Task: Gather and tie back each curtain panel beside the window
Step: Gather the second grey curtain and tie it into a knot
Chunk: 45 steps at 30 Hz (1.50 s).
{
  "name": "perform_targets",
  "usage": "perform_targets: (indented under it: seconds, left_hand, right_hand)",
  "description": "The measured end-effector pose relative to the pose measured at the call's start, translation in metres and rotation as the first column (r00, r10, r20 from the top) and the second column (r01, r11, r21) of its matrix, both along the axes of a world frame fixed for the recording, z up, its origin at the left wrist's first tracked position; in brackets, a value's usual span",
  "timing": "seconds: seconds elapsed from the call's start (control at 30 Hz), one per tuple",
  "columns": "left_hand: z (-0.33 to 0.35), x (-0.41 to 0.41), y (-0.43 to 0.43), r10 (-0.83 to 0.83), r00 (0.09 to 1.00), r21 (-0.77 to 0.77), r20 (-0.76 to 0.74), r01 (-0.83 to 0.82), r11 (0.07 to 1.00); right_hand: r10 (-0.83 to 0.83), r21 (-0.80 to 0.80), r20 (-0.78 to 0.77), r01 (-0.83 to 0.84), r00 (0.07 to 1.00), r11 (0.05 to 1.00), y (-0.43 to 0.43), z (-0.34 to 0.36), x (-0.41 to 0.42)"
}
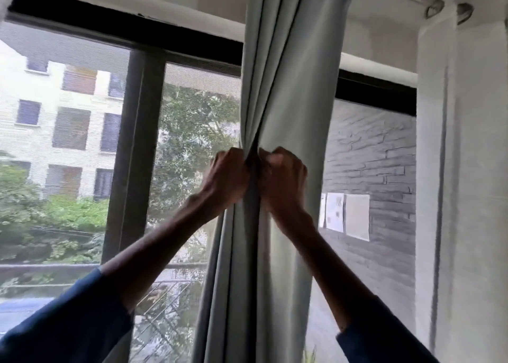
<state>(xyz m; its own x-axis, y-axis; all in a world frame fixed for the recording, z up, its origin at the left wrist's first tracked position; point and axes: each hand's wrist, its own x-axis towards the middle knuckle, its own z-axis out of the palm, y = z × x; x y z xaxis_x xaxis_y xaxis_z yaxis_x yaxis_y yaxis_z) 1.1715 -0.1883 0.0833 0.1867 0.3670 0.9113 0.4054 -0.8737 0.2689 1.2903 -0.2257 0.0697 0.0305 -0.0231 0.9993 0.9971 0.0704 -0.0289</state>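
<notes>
Pale curtain panel (286,93) bunched before the window (82,132), left hand (229,177) and right hand (283,177) side by side, both gripping its folds

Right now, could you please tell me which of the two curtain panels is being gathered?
The grey-green panel in the middle: the left grip and right grip clasp its bunched folds. The white panel at the far right hangs loose, untouched.
</notes>
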Motion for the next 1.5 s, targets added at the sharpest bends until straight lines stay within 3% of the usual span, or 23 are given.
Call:
perform_targets:
  seconds: [0.13, 0.27, 0.37, 0.53, 0.67, 0.73, 0.83, 0.93, 1.03, 1.13, 1.23, 1.3, 1.37, 1.5]
  left_hand:
    - [-0.002, 0.013, -0.014, -0.034, 0.997, 0.092, -0.065, 0.04, 0.995]
    - [-0.003, 0.021, -0.012, -0.073, 0.99, 0.072, -0.117, 0.082, 0.994]
    - [-0.005, 0.028, -0.013, -0.09, 0.986, 0.04, -0.141, 0.097, 0.995]
    - [0.0, 0.036, -0.022, -0.238, 0.968, -0.157, -0.082, 0.224, 0.962]
    - [-0.003, 0.04, -0.039, -0.306, 0.951, -0.256, -0.052, 0.283, 0.924]
    - [-0.005, 0.041, -0.037, -0.273, 0.96, -0.267, -0.056, 0.249, 0.931]
    - [-0.007, 0.043, -0.027, -0.089, 0.992, -0.183, -0.095, 0.07, 0.981]
    - [-0.01, 0.045, -0.022, -0.045, 0.993, -0.136, -0.109, 0.03, 0.99]
    - [-0.009, 0.043, -0.017, -0.053, 0.992, -0.127, -0.115, 0.038, 0.991]
    - [-0.01, 0.037, -0.013, -0.08, 0.986, -0.097, -0.148, 0.066, 0.993]
    - [-0.01, 0.032, -0.009, -0.133, 0.98, -0.091, -0.148, 0.12, 0.989]
    - [-0.01, 0.03, -0.005, -0.142, 0.979, -0.087, -0.145, 0.13, 0.988]
    - [-0.011, 0.029, -0.002, -0.125, 0.982, -0.08, -0.144, 0.115, 0.99]
    - [-0.015, 0.028, -0.002, -0.06, 0.986, 0.001, -0.158, 0.061, 0.998]
  right_hand:
    - [0.343, 0.075, -0.126, -0.336, 0.931, 0.939, -0.005, -0.034, 0.015]
    - [0.442, 0.167, -0.147, -0.418, 0.885, 0.893, -0.017, -0.039, 0.023]
    - [0.454, 0.157, -0.122, -0.435, 0.882, 0.887, -0.026, -0.041, 0.027]
    - [0.422, 0.155, -0.117, -0.403, 0.899, 0.902, -0.028, -0.049, 0.029]
    - [0.381, 0.058, -0.017, -0.38, 0.924, 0.923, -0.028, -0.069, 0.028]
    - [0.372, 0.014, 0.021, -0.372, 0.928, 0.928, -0.03, -0.079, 0.027]
    - [0.446, -0.104, 0.026, -0.441, 0.895, 0.891, -0.034, -0.088, 0.03]
    - [0.476, -0.078, -0.041, -0.478, 0.878, 0.875, -0.038, -0.081, 0.047]
    - [0.334, 0.099, -0.121, -0.323, 0.935, 0.941, -0.034, -0.062, 0.078]
    - [0.171, 0.048, -0.392, -0.165, 0.904, 0.985, -0.024, -0.033, 0.118]
    - [0.274, -0.08, -0.656, -0.425, 0.704, 0.902, -0.017, -0.012, 0.143]
    - [0.362, -0.095, -0.68, -0.567, 0.637, 0.818, -0.013, -0.009, 0.144]
    - [0.351, -0.064, -0.625, -0.493, 0.697, 0.867, -0.008, -0.012, 0.14]
    - [0.23, 0.13, -0.415, -0.193, 0.88, 0.973, -0.011, -0.025, 0.117]
